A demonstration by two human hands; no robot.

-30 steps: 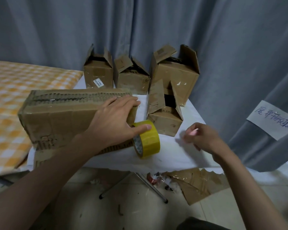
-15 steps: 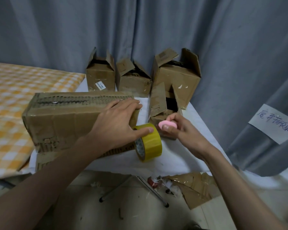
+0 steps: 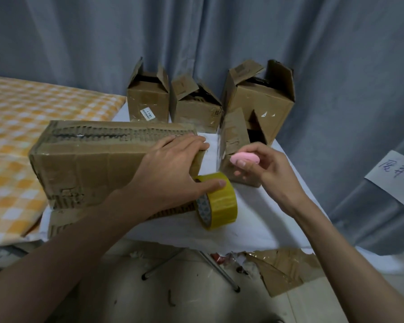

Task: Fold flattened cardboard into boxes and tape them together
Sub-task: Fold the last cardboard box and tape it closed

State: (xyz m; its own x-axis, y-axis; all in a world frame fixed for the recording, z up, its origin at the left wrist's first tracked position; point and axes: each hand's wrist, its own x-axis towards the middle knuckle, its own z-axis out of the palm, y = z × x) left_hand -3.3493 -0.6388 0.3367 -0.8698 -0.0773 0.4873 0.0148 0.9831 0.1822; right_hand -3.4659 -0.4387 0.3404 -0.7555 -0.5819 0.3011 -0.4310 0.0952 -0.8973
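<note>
Far left: orange-and-white checked cloth [image 3: 21, 141] spread over a low surface beside the table. Next, long cardboard box [image 3: 98, 164] lying on its side on the white-covered table [image 3: 254, 231], corrugated edges showing along its top, closed, contents not visible. Flat piece of cardboard [image 3: 61, 221] wedged under its near edge. Left hand [image 3: 170, 173] laid over the box's right end, fingers spread flat across the top corner, thumb stretched down onto the yellow tape roll [image 3: 217, 201], which stands on edge, touching the box's lower right corner.

Behind, along the curtain: three small boxes with flaps up, the left one [image 3: 147, 101] bearing a white label, the middle one [image 3: 195, 108] with crumpled cardboard inside, the right one [image 3: 261, 101] largest, interior dark. In front of that, another small open box [image 3: 236, 145], interior dark.

Right hand [image 3: 264, 169] raised just in front of that box, well apart from the tape, fingers curled around a small pink object [image 3: 244, 158].

Below the table edge: metal legs [image 3: 219, 271], torn cardboard scrap [image 3: 287, 271] and debris on the pale floor. Grey curtain [image 3: 219, 38] across the back; handwritten paper note [image 3: 397, 176] fixed to it at far right.
</note>
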